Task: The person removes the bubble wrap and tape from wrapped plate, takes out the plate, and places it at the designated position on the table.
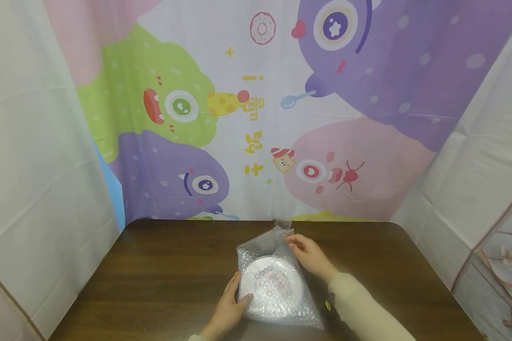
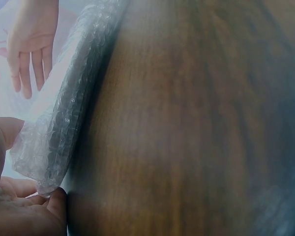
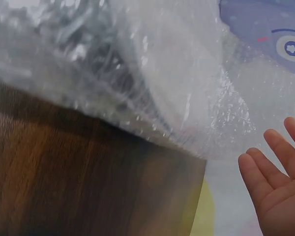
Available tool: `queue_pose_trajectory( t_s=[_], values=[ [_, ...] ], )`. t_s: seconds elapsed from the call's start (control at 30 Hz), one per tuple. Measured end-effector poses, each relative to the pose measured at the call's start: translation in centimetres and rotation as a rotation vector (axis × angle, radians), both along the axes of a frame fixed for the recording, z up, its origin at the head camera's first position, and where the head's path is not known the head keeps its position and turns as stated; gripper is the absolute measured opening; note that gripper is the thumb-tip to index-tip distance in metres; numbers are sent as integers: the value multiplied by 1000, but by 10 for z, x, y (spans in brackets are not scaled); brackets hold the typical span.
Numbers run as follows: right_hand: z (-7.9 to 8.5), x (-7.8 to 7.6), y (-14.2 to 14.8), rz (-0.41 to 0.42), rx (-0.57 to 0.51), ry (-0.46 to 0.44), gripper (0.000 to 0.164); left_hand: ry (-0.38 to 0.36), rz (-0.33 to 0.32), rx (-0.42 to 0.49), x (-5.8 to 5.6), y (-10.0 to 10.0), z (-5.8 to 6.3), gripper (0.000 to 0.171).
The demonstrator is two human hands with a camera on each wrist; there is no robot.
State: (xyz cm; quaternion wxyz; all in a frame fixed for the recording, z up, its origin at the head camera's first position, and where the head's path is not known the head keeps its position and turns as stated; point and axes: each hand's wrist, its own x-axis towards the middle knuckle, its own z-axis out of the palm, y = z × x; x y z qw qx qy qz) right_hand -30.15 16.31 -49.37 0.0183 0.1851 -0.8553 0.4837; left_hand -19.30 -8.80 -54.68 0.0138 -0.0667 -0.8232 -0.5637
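Note:
A round white plate (image 1: 273,286) with a patterned middle lies inside a clear bubble wrap bag (image 1: 260,246) on the table. My left hand (image 1: 227,308) holds the bag and plate by the left edge, its thumb over the top. In the left wrist view, the thumb and fingers (image 2: 27,206) pinch the edge of the bubble wrap (image 2: 69,113). My right hand (image 1: 311,255) is at the upper right edge of the bag. The right wrist view shows its fingers (image 3: 282,152) extended beside the wrap (image 3: 98,54), not curled round it.
The dark brown wooden table (image 1: 162,265) extends around the bag on both sides. A curtain (image 1: 256,199) with cartoon monsters hangs behind its back edge. Pale cloth (image 1: 38,166) hangs at the left, and more at the right.

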Motion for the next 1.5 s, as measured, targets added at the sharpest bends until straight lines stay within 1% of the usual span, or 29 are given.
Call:
queue_pose_trajectory(
  t_s=[0.3,0.5,0.77,0.93,1.13,1.27,1.4,1.5],
  values=[
    [-5,-6,1,21,159,-29,36,0,6,8,0,0,-1,71],
    [-12,-12,2,43,205,-42,37,2,1,11,-1,0,-1,71],
    [-12,-8,0,41,267,-108,42,2,6,10,0,1,-1,70],
    [-15,-8,-2,79,297,-95,44,2,10,5,-1,1,-1,70],
    [-18,-7,-2,135,378,-81,47,3,7,0,0,1,-1,70],
    [-20,-7,-2,154,414,-70,48,8,10,-8,0,1,-1,70],
    [-22,-8,0,163,418,-38,46,12,16,-15,0,1,-1,70],
    [-24,-9,1,160,391,-23,45,12,17,-18,0,1,-2,70]
  ],
)
